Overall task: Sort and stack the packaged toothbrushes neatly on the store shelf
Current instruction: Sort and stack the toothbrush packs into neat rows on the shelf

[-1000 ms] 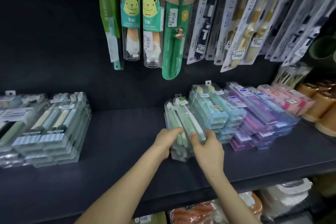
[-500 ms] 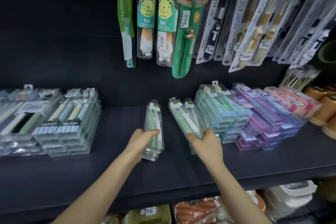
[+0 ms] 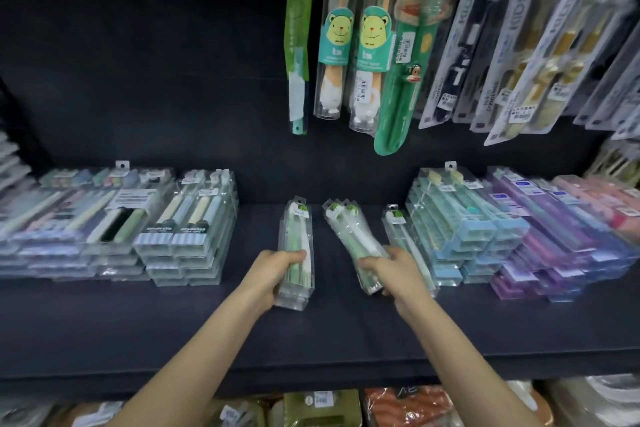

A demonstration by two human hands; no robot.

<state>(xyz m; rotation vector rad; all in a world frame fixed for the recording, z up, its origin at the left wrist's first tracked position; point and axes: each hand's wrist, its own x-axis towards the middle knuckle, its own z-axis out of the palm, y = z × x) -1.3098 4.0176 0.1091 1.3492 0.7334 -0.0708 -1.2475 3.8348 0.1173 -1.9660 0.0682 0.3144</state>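
The right hand [image 3: 394, 270] drew its gripped green packs [image 3: 346, 239] off the blue stack [image 3: 460, 236]; left hand [image 3: 273, 274] grips another bundle [image 3: 298, 246].

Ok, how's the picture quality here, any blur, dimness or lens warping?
Head view: dim lighting, the dark shelf swallows detail; sharpest at centre, where the left hand grips a green stack and the right hand a tilted bundle; pink packs at far right smear; hanging kids' packs fan outward from distortion.
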